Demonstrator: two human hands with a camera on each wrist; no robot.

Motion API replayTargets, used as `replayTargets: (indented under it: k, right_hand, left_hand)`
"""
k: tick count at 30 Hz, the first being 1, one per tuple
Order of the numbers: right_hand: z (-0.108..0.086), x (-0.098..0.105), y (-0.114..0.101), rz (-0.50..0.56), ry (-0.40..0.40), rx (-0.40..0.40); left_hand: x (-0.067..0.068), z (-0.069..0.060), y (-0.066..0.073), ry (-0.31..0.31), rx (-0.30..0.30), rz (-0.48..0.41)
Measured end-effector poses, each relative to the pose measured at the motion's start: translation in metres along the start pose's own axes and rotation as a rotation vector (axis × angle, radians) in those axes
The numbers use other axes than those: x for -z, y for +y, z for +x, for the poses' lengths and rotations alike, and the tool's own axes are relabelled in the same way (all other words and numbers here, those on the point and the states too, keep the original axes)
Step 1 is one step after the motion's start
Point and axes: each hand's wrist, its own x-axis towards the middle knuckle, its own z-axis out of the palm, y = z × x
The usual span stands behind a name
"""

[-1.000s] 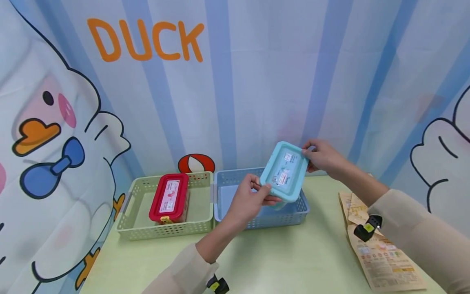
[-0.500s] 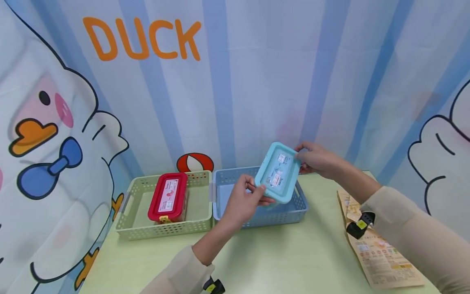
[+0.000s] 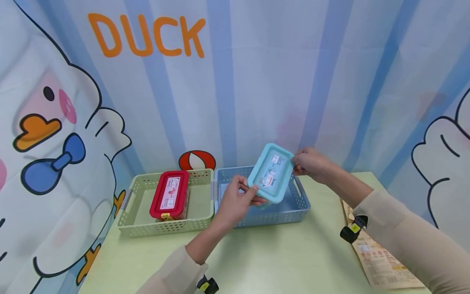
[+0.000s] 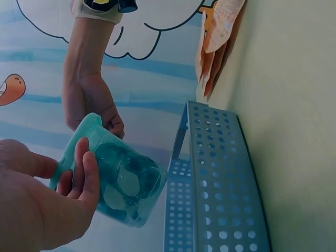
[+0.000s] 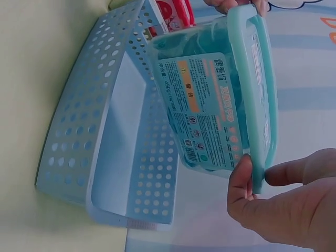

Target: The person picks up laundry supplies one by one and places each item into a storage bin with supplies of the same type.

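Note:
In the head view, a clear plastic box with a turquoise lid (image 3: 271,173) hangs tilted above the blue basket (image 3: 273,219). My left hand (image 3: 235,202) grips its near left corner, thumb on the lid and fingers beneath. At the far right edge, my right hand (image 3: 312,164) pinches the rim. Rounded blue-green pieces show through the wall of the box (image 4: 131,184) in the left wrist view. A printed blue label covers one side of the box (image 5: 202,105) in the right wrist view, where the right thumb and fingers pinch the lid's rim. The lid sits on the box.
Left of the blue basket, a pale green basket (image 3: 165,230) touches it and holds a red-lidded box (image 3: 170,195). Brown printed paper packages (image 3: 385,259) lie at the table's right, partly hidden by my right sleeve. A striped curtain (image 3: 268,81) hangs behind the table.
Both hands have carried the turquoise-lidded box a little to the left over the blue basket. Their hold looks the same, and both baskets stay put.

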Motion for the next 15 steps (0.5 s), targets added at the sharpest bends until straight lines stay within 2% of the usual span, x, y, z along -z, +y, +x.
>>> replayTargets:
  k: [6,15]
  right_hand:
    - [0.007,-0.013,0.001,-0.002,0.053,-0.036]
    - [0.013,-0.024,-0.001,0.006,0.030,-0.047]
  left_hand:
    - [0.011,0.002,-0.003,0.013,0.022,0.036]
    - [0.022,0.002,0.000,0.009,0.035,0.063]
